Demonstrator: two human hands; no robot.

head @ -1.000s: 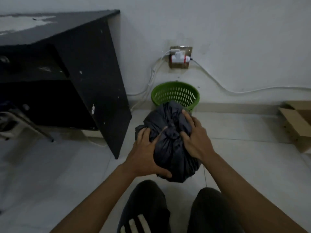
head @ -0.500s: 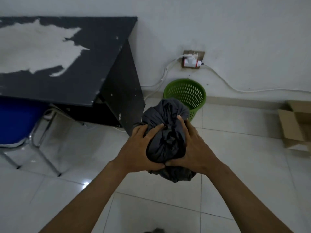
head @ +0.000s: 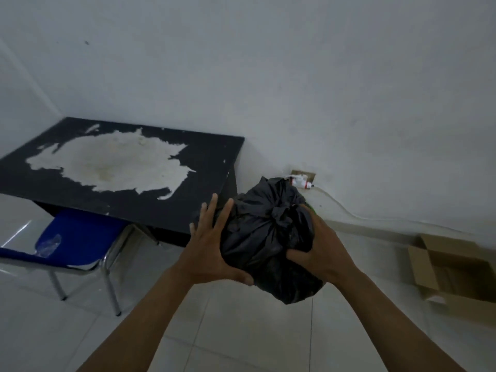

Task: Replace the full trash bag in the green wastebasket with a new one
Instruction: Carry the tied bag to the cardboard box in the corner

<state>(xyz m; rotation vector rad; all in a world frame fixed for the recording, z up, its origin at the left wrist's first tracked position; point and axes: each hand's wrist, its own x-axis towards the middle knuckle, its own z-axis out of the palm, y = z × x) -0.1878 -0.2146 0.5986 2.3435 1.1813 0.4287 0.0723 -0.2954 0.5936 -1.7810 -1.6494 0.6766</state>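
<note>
Right, closest to me the left hand (head: 212, 253) lies flat against the left flank of the trash bag (head: 265, 237). Its fingers are straight and splayed upward, and the thumb is hooked under the bulge. The right hand (head: 322, 251) clamps the opposite side, thumb dug into the front and fingers wrapped round the far face, out of my sight. So the bag hangs in the air between both hands.

It is thin black plastic, matt and heavily creased, swollen into a rough ball. Its neck is twisted into a knot (head: 279, 218) just above the grip, with loose flaps standing up past it.

Below the grip the floor (head: 241, 331) is pale glossy tile with thin grout lines. Left of the grip and lower stands a chair (head: 77, 237) with a blue seat on chromed tube legs, partly under a black table (head: 209, 167). The table's flat top has peeled in a big ragged pale patch.

Right of the grip, well apart, an open cardboard box (head: 456, 272) sits on the tiles with its flaps spread. Just behind the bag's top a wall socket (head: 303, 178) carries a white plug, and a white cable (head: 349, 213) trails rightward from it. Beyond that is a plain white wall (head: 295, 76), faintly scuffed.
</note>
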